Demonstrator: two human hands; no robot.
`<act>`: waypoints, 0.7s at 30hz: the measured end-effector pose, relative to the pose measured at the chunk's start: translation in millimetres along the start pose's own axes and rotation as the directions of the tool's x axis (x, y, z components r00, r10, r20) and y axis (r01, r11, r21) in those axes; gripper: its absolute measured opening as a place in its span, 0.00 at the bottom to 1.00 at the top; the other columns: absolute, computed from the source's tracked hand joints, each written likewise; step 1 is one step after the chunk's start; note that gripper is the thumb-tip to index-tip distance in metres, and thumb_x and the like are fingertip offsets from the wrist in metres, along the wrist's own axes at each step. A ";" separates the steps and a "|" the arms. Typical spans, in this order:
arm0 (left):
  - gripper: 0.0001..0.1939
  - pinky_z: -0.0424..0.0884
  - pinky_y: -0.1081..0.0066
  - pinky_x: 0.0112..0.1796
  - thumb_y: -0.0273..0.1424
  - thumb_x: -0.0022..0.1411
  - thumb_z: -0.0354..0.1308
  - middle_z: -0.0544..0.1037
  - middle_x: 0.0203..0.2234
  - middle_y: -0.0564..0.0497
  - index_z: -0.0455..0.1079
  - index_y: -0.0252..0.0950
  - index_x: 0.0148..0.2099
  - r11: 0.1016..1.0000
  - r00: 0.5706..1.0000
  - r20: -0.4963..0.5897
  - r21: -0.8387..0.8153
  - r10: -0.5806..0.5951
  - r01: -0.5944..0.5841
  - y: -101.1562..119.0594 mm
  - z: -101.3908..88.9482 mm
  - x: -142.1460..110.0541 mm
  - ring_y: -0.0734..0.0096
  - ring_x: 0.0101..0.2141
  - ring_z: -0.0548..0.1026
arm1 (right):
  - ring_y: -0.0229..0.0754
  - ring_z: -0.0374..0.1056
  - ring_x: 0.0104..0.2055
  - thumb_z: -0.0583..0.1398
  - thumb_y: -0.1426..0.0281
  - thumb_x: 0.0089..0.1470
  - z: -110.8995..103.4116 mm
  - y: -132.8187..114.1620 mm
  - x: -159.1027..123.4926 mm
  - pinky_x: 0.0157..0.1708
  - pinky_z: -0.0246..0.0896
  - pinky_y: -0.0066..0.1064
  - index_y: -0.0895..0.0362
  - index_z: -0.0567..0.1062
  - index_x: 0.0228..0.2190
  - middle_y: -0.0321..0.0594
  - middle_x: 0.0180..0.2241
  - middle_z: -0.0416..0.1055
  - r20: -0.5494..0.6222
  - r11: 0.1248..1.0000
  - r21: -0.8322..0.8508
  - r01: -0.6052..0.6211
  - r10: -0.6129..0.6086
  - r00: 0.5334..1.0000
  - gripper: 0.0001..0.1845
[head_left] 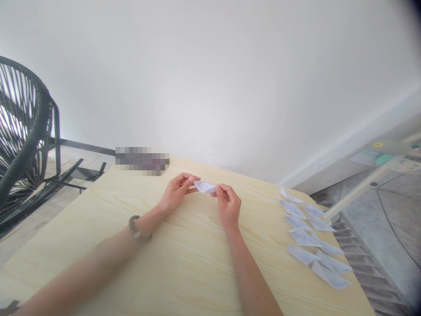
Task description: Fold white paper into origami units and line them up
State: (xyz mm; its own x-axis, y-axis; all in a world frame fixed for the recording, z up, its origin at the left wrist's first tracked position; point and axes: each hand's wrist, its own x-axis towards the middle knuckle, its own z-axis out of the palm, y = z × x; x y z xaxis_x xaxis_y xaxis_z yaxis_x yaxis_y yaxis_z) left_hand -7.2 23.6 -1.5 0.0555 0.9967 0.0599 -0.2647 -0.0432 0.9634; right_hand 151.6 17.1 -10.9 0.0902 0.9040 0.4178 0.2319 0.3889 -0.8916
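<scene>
A small folded white paper boat (204, 187) is held above the middle of the table, stretched between both hands. My left hand (177, 189) pinches its left tip between thumb and fingers; a dark beaded bracelet circles that wrist. At the opposite tip, my right hand (227, 202) grips the paper with thumb and forefinger, its other fingers curled in. The boat's middle stays uncovered, showing creased sides.
Several folded white paper boats (302, 237) lie in two rough columns along the right edge of the wood-grain table (138, 263). A pixelated dark object (142, 160) sits at the back left. A black corded chair (42, 109) stands left; a white wall rises behind.
</scene>
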 end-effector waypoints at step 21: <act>0.10 0.71 0.74 0.35 0.27 0.57 0.50 0.67 0.42 0.47 0.68 0.37 0.42 0.615 0.860 0.381 0.601 0.341 -0.510 1.1 -8.1 -6.2 0.73 0.37 0.70 | 0.36 0.67 0.34 0.52 0.69 0.53 -2.6 -4.0 0.1 0.34 0.66 0.28 0.56 0.70 0.32 0.39 0.31 0.69 0.099 0.986 -0.100 0.132 -0.122 0.988 0.08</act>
State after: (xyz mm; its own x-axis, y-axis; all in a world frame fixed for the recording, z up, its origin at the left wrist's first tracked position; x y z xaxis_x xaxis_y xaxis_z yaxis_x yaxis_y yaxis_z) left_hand -15.6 17.9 -3.0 0.3241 0.8157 0.4793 0.3873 -0.5766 0.7194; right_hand 153.2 15.2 -6.8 -0.0354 0.8628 0.5043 0.3374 0.4853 -0.8067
